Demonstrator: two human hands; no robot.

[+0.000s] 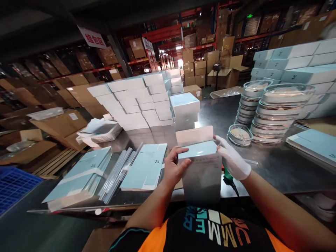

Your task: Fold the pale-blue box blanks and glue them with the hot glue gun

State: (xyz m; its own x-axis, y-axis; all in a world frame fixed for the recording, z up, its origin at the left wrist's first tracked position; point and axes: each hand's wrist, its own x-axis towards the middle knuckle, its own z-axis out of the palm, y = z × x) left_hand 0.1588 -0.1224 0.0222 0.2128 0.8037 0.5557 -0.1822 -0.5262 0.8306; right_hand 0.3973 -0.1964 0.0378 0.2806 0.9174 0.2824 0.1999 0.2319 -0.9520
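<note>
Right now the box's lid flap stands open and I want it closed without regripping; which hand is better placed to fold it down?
Right, probably. The gloved right hand already touches the box at its upper rear corner, beside the upright flap. The bare left hand grips the front edge, steadying it.

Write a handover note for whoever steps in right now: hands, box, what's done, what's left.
Left hand: bare, gripping the light-blue box on its left side.
Right hand: white glove, holding the box's right side.
Box: upright at the table's near edge, top flap open.
Done: finished boxes stacked at the back.
Left: flat blanks lie to the left; stacked round tins to the right.
</note>
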